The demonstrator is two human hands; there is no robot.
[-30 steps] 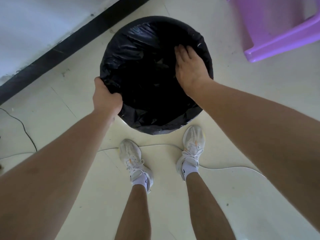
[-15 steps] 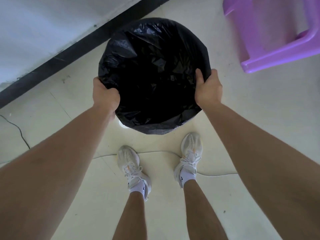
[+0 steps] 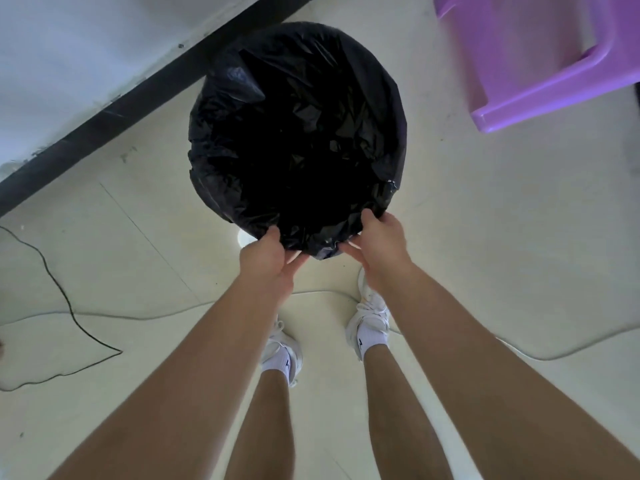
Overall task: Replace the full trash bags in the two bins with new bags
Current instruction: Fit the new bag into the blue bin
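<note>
Nearest you, your two bare legs stand on the pale floor (image 3: pixel 485 237) in white shoes (image 3: pixel 370 313) and white socks, with a thin white cable (image 3: pixel 156 317) snaking across the floor just around your feet and a black cable (image 3: pixel 59 289) running off to your left. Your forearms reach forward and down from both lower corners.

Your left hand (image 3: pixel 265 258) is clenched on the near edge of the black trash bag (image 3: pixel 298 133), thumb on top of the plastic and fingers tucked beneath it. Your right hand (image 3: pixel 379 244) grasps the same near edge just beside it, pinching a fold of the bag between thumb and fingers. The two hands sit close together, apart only by a bunched bit of plastic.

The bag lines a round bin, folded over the rim all the way around, so the bin itself is nearly hidden (only a small white sliver (image 3: pixel 244 237) shows below the plastic by your left hand). Inside, the bag looks dark and crinkled.

Beyond the bin a black baseboard (image 3: pixel 104 112) runs along a white wall (image 3: pixel 69 46). To the far right stands a purple plastic chair (image 3: pixel 540 64), well apart from the bin.
</note>
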